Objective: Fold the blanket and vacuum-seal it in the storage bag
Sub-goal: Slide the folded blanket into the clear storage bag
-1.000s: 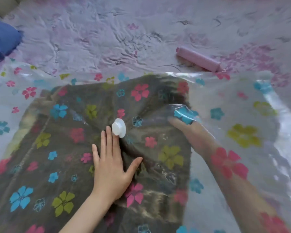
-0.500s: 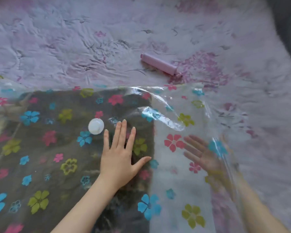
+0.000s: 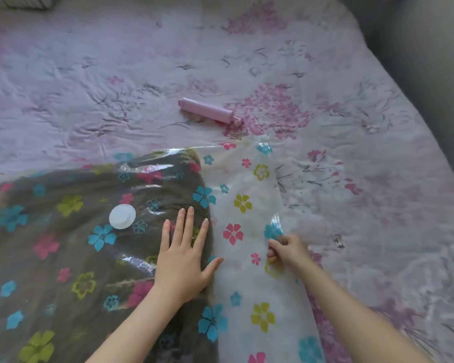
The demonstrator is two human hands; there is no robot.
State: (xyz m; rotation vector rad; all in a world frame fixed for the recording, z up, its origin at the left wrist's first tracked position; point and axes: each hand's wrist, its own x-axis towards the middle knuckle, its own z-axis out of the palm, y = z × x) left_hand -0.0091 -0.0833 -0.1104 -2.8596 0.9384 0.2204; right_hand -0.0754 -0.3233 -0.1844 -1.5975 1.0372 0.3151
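A dark blanket (image 3: pixel 89 258) lies folded inside a clear, flower-printed storage bag (image 3: pixel 247 205) spread across a bed (image 3: pixel 142 61) covered in a pink floral sheet, the packing stage of the job apparently complete. The person's left hand (image 3: pixel 182 258) rests flat on the plastic over the blanket's right edge, fingers (image 3: pixel 189 221) straight and spread, thumb angled out to the right. The right hand (image 3: pixel 286 251) pinches the loose right edge of the bag, its fingers curled round a gather of plastic, with the empty part of the bag between the two hands. The bag's round white valve (image 3: pixel 122 216) sits on top of the blanket, just left of the left hand and uncovered. A pink cylinder, likely the hand pump (image 3: pixel 207 111), lies untouched on the sheet farther back, well apart from the bag. Judging by the slack, billowed plastic, the air has not yet been drawn out, and whether the open edge is zipped shut cannot be told from this view. What appears left is closing the mouth, fitting the pump to the valve and extracting the air. Nothing lies between the hands and the pump; the main hindrance looks to be the loose, wrinkled plastic itself, which could trap folds along the seal.
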